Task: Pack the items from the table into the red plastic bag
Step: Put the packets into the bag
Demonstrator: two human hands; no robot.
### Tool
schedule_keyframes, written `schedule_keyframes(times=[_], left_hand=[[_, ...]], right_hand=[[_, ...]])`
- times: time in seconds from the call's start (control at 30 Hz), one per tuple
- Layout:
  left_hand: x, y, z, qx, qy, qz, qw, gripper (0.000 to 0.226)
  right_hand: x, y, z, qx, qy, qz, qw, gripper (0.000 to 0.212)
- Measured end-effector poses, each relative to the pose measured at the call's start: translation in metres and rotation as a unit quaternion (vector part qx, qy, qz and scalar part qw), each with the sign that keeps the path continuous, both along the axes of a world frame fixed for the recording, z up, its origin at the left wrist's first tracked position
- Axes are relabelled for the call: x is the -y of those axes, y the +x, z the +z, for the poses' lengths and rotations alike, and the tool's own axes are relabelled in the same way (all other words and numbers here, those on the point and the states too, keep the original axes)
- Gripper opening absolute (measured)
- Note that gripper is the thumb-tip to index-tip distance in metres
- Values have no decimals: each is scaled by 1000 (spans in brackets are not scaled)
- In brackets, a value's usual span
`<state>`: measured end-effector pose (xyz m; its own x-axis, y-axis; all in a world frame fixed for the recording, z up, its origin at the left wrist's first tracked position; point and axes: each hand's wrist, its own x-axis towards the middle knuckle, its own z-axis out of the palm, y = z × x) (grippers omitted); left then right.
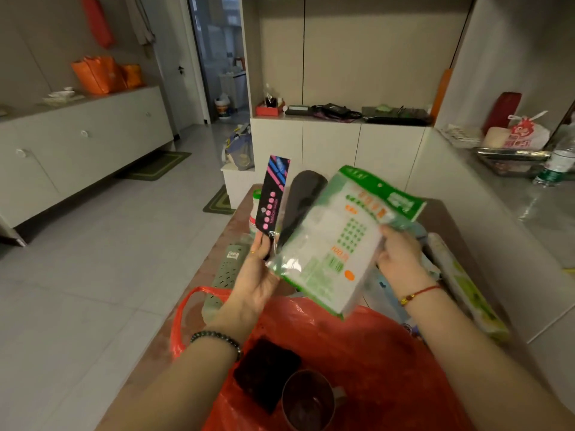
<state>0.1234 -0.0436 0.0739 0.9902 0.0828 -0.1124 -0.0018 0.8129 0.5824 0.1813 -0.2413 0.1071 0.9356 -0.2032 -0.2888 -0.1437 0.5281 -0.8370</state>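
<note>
Both forearms reached forward. The left hand pinched a black card upright, and the right hand gripped a green-and-white packet by its edge. The packet hid the base of a dark oval object, and its print was blurred. The red plastic bag lay open below both hands.

Your bench was a brownish top running away from you. On it the red plastic bag lay at 6 o'clock. A grey-green perforated strip lay along the 9 o'clock edge, a white-and-green jar stood at 12 o'clock, and a long green-and-white box lay along the 3 o'clock edge.
</note>
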Motion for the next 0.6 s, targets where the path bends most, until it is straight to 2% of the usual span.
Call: schedule_keyframes(times=[0.07,0.13,0.2,0.27,0.33,0.4,0.47,0.53,0.6], left_hand=[[17,-14,4,-68,92,5,993,20],[26,-28,3,-139,180,23,973,30],[32,-38,8,-184,205,15,961,32],[33,-39,14,-189,190,-29,963,33],[30,-34,17,-176,112,-92,974,34],[21,-29,14,-148,86,-130,977,52],[12,-26,6,-134,139,-169,967,72],[10,-28,8,-114,252,-212,937,69],[11,-30,14,-91,361,-233,899,76]], right_hand=[[-15,-5,-9,-37,0,29,999,13],[-24,-7,-18,-63,-5,46,997,16],[-30,-7,-25,-79,-19,73,994,16],[-34,-7,-31,-89,-48,103,990,15],[-36,-7,-34,-96,-79,107,986,11],[-35,-9,-32,-85,-118,89,985,6],[-31,-11,-27,-54,-173,56,982,7],[-28,-15,-21,4,-227,23,974,3],[-27,-20,-12,68,-264,14,962,11]])
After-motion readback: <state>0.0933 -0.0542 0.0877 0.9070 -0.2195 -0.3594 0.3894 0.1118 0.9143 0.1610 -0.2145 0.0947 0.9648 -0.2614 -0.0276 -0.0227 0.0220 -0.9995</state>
